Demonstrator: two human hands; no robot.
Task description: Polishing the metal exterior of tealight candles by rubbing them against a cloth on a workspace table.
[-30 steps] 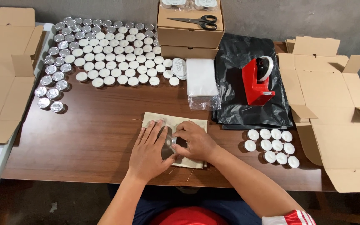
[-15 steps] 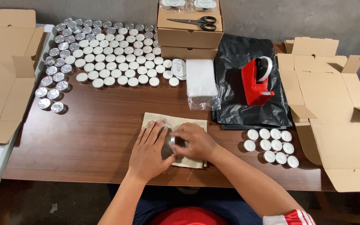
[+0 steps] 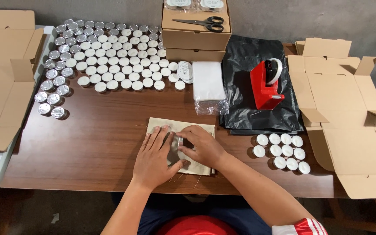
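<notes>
A small beige cloth bag (image 3: 199, 130) lies flat on the brown worktop (image 3: 96, 143) at lower centre of the frame, with a small metal-rimmed candle (image 3: 180, 142) on it. The right hand (image 3: 203, 147) closes its fingers on the candle, and the left hand (image 3: 155, 159) presses on the bag with fingers spread. To the right sit ten white candles (image 3: 281, 151), above them a red tape dispenser (image 3: 266, 85).

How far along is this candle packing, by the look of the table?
Done: closed cardboard boxes stand stacked at the back. In hand: both the left hand and right hand press something small against a beige cloth pouch. Left: a large field of tealights, a small cluster of tealights, and unfolded flat boxes.
</notes>
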